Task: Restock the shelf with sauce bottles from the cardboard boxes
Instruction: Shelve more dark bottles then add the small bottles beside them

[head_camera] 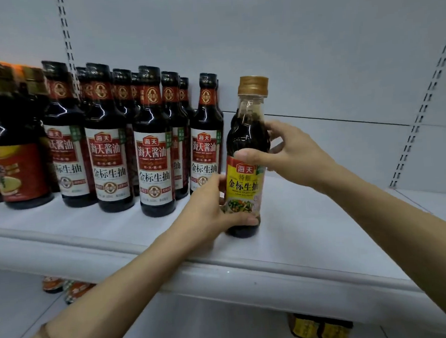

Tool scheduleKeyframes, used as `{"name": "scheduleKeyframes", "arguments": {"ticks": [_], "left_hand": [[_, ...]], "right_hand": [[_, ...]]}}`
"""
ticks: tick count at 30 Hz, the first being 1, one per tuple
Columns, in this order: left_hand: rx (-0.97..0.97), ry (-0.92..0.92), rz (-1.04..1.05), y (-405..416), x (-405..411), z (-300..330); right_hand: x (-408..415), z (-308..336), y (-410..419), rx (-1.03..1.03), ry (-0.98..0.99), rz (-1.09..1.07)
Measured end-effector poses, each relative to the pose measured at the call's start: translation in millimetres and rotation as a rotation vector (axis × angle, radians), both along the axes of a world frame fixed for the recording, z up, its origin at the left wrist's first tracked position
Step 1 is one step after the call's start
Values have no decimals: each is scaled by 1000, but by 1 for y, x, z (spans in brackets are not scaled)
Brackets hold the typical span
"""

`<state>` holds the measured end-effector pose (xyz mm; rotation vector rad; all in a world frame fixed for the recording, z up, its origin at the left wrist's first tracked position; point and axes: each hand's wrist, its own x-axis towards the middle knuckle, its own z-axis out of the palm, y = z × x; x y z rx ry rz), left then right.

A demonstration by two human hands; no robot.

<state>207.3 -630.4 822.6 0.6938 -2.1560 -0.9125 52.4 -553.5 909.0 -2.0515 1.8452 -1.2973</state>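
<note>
A dark sauce bottle with a gold cap and a yellow label (pixel 245 183) stands upright on the white shelf (pixel 312 231), just right of the row of dark sauce bottles with red and white labels (pixel 153 157). My left hand (pixel 211 208) grips its lower part, thumb across the front near the base. My right hand (pixel 289 154) holds its upper body, thumb on the top edge of the label and fingers round the back. No cardboard box is in view.
Wider dark bottles with red labels (pixel 20 165) stand at the far left of the shelf. The shelf to the right of the held bottle is bare. Bottle caps (pixel 320 327) show on the shelf below, with more caps (pixel 67 288) at the lower left.
</note>
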Motion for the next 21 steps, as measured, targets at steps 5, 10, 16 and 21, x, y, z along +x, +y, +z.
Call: {"name": "scheduleKeyframes", "arguments": {"ticks": [5,10,16,21], "left_hand": [[50,23,-58,-7,9,-3],[31,24,-25,-10,1,-6],[37,-5,-11,-10,-4,1],[25,-5,-3,-9,-4,-3]], "right_hand": [[-8,-2,-3,-17,-24,0],[-7,-3,-7,-47,-16,-8],[-8,-6,-12,-70,19,-69],[-9,-12,-16,-99,3,-84]]}}
